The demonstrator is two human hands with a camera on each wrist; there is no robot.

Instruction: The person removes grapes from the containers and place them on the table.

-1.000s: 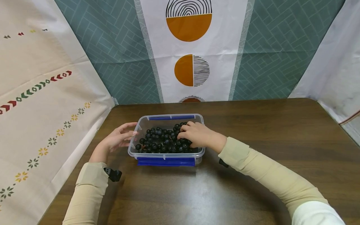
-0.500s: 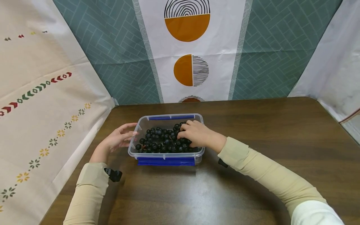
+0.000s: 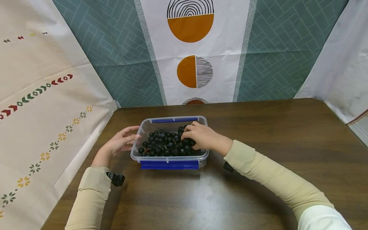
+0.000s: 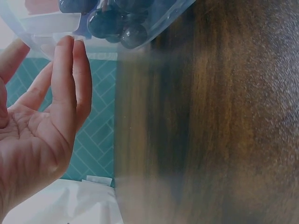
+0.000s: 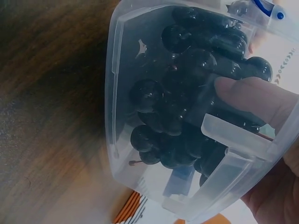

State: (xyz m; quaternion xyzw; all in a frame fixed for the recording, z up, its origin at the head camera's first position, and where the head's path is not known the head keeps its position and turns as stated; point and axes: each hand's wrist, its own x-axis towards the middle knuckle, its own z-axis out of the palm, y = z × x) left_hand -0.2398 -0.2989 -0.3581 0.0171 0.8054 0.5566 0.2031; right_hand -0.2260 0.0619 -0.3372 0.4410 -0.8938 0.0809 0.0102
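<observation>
Dark grapes [image 3: 161, 137] lie in a clear plastic container [image 3: 169, 158] with blue latch flaps, standing on the wooden table. My left hand [image 3: 123, 139] is at its left end, thumb by the rim. In the left wrist view, the fairly straight fingers [image 4: 64, 74] touch the container's outer wall. My right hand [image 3: 204, 138] reaches over the right end, fingers curled down around grapes. Through the clear wall in the right wrist view, the thumb [image 5: 252, 95] presses against the grapes [image 5: 187, 112]. The right fingertips are hidden among the fruit.
The brown wooden table [image 3: 273, 153] extends around the container. Behind it hangs a teal and white patterned cloth [image 3: 129, 64]. A cream cloth with flower motifs [image 3: 51, 121] borders the left side, and a white cloth [image 3: 339, 64] the right.
My right fingers have shifted slightly among the grapes, and more fruit shows between the fingers and thumb. The left hand and the container hold nearly the same place.
</observation>
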